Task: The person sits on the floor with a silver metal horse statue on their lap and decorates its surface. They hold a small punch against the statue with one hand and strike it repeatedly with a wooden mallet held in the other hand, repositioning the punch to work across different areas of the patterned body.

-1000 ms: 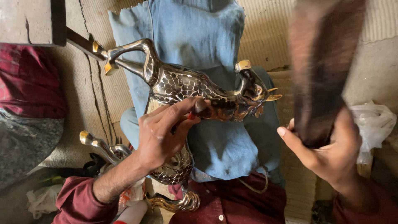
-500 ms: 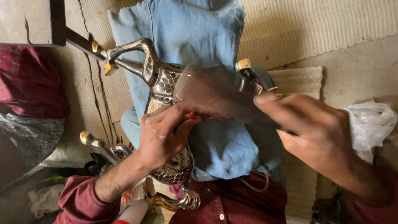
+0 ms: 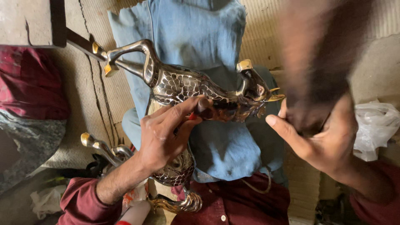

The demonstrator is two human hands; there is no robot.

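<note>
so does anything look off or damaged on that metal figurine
No damage shows on the metal animal figurine; its scaled body and gold-tipped legs look whole. The left hand steadies it over the blue cloth. The only odd thing is the dark object in the right hand, smeared by motion blur, so its kind cannot be told.

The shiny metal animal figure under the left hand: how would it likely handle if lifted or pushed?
The metal figure looks rigid and probably heavy for its size, given its thick polished body. Its glossy surface may be slippery; the left hand grips it around the middle. Its thin legs stick out, so it seems likelier to tip or snag than roll on the blue cloth.
</note>
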